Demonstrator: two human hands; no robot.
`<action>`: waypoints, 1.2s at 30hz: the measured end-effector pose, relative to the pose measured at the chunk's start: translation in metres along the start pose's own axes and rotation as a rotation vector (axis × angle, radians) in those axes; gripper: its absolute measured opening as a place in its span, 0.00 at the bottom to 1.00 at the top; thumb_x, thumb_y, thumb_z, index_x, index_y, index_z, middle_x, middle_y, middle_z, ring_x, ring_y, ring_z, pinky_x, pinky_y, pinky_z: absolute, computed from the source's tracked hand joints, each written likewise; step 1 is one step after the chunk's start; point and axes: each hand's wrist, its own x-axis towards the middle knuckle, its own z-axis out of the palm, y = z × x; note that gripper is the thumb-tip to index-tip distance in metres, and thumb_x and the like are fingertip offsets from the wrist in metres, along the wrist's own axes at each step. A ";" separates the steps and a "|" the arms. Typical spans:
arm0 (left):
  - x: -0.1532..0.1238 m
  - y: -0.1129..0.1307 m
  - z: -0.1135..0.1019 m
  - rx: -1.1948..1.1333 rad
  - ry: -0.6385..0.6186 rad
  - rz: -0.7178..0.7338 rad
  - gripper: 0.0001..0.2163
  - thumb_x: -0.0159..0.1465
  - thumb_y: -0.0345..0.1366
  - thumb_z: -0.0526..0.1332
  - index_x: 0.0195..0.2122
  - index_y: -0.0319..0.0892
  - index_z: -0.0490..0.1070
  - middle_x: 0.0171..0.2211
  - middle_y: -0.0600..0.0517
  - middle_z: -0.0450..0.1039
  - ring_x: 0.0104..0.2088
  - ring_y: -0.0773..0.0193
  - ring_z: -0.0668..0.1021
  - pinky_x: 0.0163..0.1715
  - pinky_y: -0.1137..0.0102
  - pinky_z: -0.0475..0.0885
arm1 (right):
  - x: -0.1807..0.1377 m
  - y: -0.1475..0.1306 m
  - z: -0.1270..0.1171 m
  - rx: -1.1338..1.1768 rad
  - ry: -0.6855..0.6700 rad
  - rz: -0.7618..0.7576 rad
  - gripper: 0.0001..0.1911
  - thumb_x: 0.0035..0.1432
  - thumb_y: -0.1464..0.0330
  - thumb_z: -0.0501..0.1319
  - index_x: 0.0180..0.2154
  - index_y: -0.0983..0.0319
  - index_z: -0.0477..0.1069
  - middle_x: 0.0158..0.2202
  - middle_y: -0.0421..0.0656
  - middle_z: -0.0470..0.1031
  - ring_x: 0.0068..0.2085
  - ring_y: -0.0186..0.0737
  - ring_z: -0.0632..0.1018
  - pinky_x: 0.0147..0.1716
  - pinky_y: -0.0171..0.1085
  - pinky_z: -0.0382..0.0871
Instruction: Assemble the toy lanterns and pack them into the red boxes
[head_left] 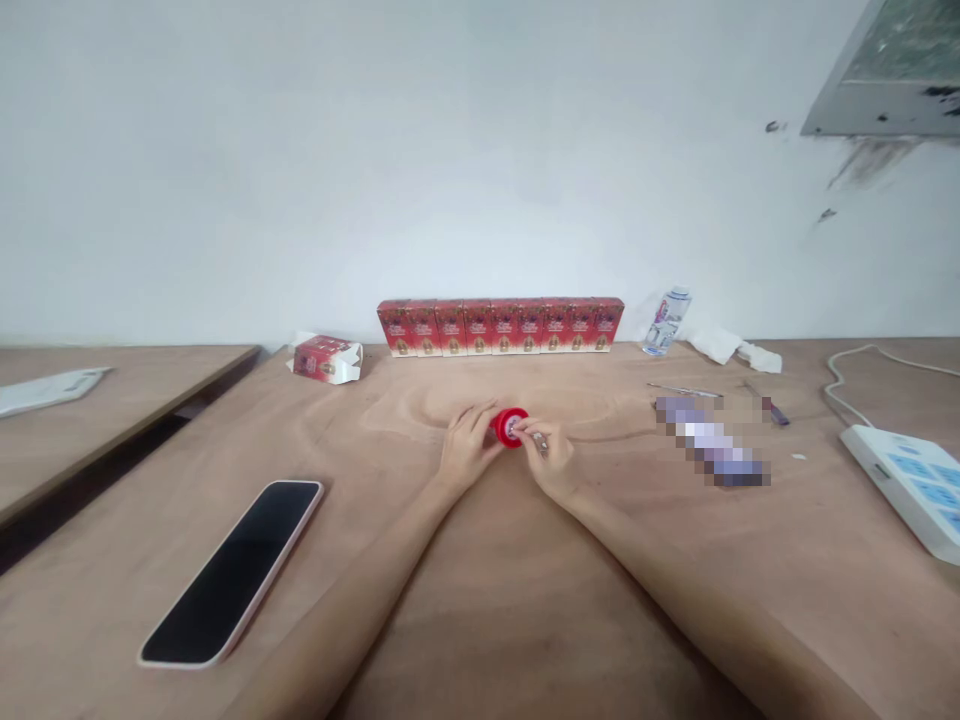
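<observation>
A small round red piece (503,437) with a pale printed centre is tilted up between my two hands over the wooden table; it looks like a lid or small jar, but I cannot tell which. My left hand (466,446) closes on its left side, thumb underneath and fingers behind. From the right, my right hand (553,458) has its thumb and forefinger pinched together against the printed face. Whatever lies between those fingertips is too small to make out. A small patterned patch shows at the right hand's fingers.
Red boxes (502,327) stand in a row by the wall, with an open red box (327,358) lying left of them. A phone (234,572) lies at front left. Rightward are a clear bottle (666,322), tissue (716,345), a blurred-out item (709,440) and a power strip (904,485).
</observation>
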 end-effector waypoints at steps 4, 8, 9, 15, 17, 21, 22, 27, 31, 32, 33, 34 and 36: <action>0.000 0.003 -0.001 -0.003 0.018 0.013 0.16 0.62 0.42 0.58 0.48 0.40 0.65 0.48 0.43 0.73 0.48 0.57 0.75 0.49 0.60 0.68 | 0.002 -0.003 -0.002 0.016 -0.038 -0.070 0.06 0.61 0.74 0.55 0.37 0.57 0.61 0.32 0.41 0.75 0.37 0.37 0.78 0.37 0.39 0.75; 0.000 0.002 -0.001 0.000 0.038 0.021 0.16 0.62 0.42 0.58 0.48 0.40 0.65 0.47 0.43 0.74 0.47 0.56 0.76 0.48 0.60 0.68 | 0.004 -0.005 -0.005 -0.026 -0.067 -0.096 0.08 0.60 0.75 0.56 0.40 0.57 0.64 0.34 0.42 0.75 0.38 0.37 0.77 0.38 0.39 0.75; 0.000 0.001 0.000 -0.001 0.044 0.016 0.15 0.62 0.41 0.58 0.48 0.40 0.65 0.47 0.43 0.74 0.47 0.56 0.76 0.48 0.60 0.68 | 0.005 -0.004 -0.006 -0.043 -0.068 -0.096 0.09 0.60 0.75 0.56 0.41 0.57 0.65 0.34 0.42 0.75 0.39 0.38 0.77 0.38 0.39 0.74; 0.000 -0.003 0.000 -0.028 0.081 -0.093 0.16 0.60 0.41 0.60 0.47 0.40 0.65 0.47 0.43 0.74 0.46 0.55 0.76 0.46 0.59 0.70 | 0.009 0.017 -0.031 -0.199 -0.038 0.022 0.06 0.61 0.72 0.55 0.40 0.57 0.67 0.33 0.44 0.74 0.38 0.42 0.75 0.37 0.41 0.72; 0.000 -0.004 0.000 -0.037 0.086 -0.131 0.16 0.59 0.40 0.61 0.47 0.41 0.65 0.47 0.44 0.74 0.45 0.55 0.76 0.45 0.59 0.71 | 0.009 0.024 -0.042 -0.257 -0.085 0.076 0.05 0.61 0.71 0.55 0.37 0.58 0.69 0.32 0.45 0.73 0.37 0.43 0.74 0.35 0.42 0.71; -0.001 -0.004 0.000 -0.060 0.091 -0.185 0.16 0.59 0.39 0.61 0.47 0.41 0.65 0.46 0.45 0.74 0.45 0.55 0.76 0.44 0.60 0.71 | 0.006 0.027 -0.054 -0.319 -0.281 0.118 0.05 0.54 0.74 0.59 0.31 0.58 0.71 0.30 0.44 0.73 0.37 0.45 0.73 0.37 0.44 0.68; -0.001 -0.004 0.000 -0.061 0.090 -0.189 0.16 0.59 0.39 0.61 0.47 0.41 0.65 0.46 0.45 0.74 0.45 0.54 0.76 0.45 0.60 0.71 | 0.005 0.027 -0.054 -0.324 -0.331 0.117 0.06 0.51 0.75 0.60 0.30 0.58 0.71 0.30 0.43 0.74 0.37 0.45 0.73 0.38 0.45 0.67; -0.001 -0.004 0.000 -0.054 0.069 -0.170 0.16 0.59 0.39 0.61 0.47 0.41 0.65 0.48 0.44 0.73 0.46 0.54 0.76 0.45 0.59 0.70 | 0.003 0.028 -0.052 -0.337 -0.475 0.130 0.12 0.46 0.81 0.60 0.30 0.58 0.71 0.30 0.42 0.77 0.39 0.46 0.72 0.40 0.45 0.65; -0.001 -0.003 0.000 -0.031 0.065 -0.148 0.16 0.59 0.39 0.61 0.47 0.41 0.65 0.47 0.44 0.74 0.46 0.54 0.76 0.45 0.59 0.70 | 0.000 0.033 -0.052 -0.327 -0.514 0.125 0.10 0.51 0.79 0.59 0.33 0.58 0.71 0.32 0.42 0.78 0.37 0.45 0.72 0.38 0.43 0.67; -0.001 -0.003 0.000 -0.022 0.060 -0.137 0.16 0.59 0.39 0.62 0.47 0.41 0.65 0.47 0.44 0.74 0.46 0.54 0.76 0.45 0.59 0.70 | -0.001 0.034 -0.052 -0.325 -0.519 0.118 0.09 0.53 0.78 0.59 0.34 0.58 0.70 0.33 0.42 0.78 0.37 0.45 0.72 0.38 0.43 0.67; -0.001 -0.002 0.000 -0.013 0.053 -0.122 0.16 0.59 0.39 0.61 0.47 0.41 0.65 0.47 0.44 0.73 0.46 0.54 0.76 0.46 0.59 0.70 | -0.001 0.034 -0.051 -0.323 -0.522 0.107 0.08 0.54 0.76 0.60 0.34 0.58 0.70 0.33 0.43 0.78 0.38 0.46 0.72 0.38 0.43 0.67; -0.001 -0.002 0.000 -0.005 0.042 -0.105 0.16 0.59 0.39 0.61 0.47 0.41 0.65 0.48 0.43 0.73 0.46 0.54 0.76 0.46 0.59 0.70 | -0.001 0.034 -0.051 -0.320 -0.524 0.095 0.07 0.55 0.76 0.60 0.35 0.58 0.70 0.34 0.44 0.78 0.37 0.46 0.72 0.38 0.44 0.67; -0.001 0.000 0.000 0.004 0.012 -0.069 0.16 0.59 0.38 0.61 0.48 0.41 0.64 0.48 0.43 0.73 0.47 0.55 0.75 0.47 0.59 0.69 | -0.001 0.034 -0.050 -0.306 -0.520 0.065 0.06 0.56 0.75 0.59 0.34 0.58 0.70 0.33 0.44 0.78 0.36 0.45 0.73 0.37 0.43 0.68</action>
